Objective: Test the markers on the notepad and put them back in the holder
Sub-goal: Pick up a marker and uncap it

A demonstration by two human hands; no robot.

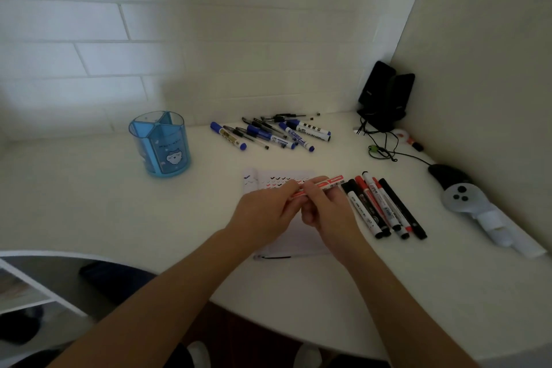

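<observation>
Both hands hold one red marker [324, 184] over the white notepad [283, 181], which carries rows of small black and red tick marks. My left hand [265, 212] grips the marker's near end, and my right hand [324, 206] grips its middle. The blue see-through holder [161, 143], split into compartments, stands at the left with no markers in it. A heap of blue markers and pens [271, 131] lies behind the notepad. Several black and red markers [383, 205] lie side by side to the right of my right hand.
Two black speakers [383, 95] stand in the back right corner with tangled cables [382, 146]. A black mouse [448, 175] and a white controller [475, 203] lie along the right wall. The white desk's curved front edge [268, 317] runs below my forearms.
</observation>
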